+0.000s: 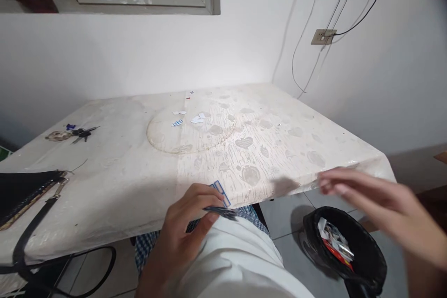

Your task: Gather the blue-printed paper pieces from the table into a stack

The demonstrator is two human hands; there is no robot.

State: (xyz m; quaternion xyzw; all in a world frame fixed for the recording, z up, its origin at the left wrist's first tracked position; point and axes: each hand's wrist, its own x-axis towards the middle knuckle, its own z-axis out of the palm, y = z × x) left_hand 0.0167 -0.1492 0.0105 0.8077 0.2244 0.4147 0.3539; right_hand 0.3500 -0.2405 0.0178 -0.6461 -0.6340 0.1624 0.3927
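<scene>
My left hand (190, 221) is closed at the table's front edge, above my lap. Between its thumb and fingers is a thin dark bundle (223, 213) with streaky edges, whose kind I cannot make out. A blue-edged label strip (220, 193) sticks out beyond the same fingertips. Blurred by motion, my right hand (377, 209) hovers off the table's right front corner with its fingers stretched out and nothing visible in them. Small white paper pieces (198, 119) and another blue-printed label piece (177, 123) lie farther back on the table.
A pale patterned cover (251, 174) drapes the table. Keys (82, 133) lie at the left, and a black bag (26, 195) with a strap rests on the left front edge. Below my right hand stands a black-lined bin (366, 251) with wrappers inside. Cables hang by a wall outlet (323, 37).
</scene>
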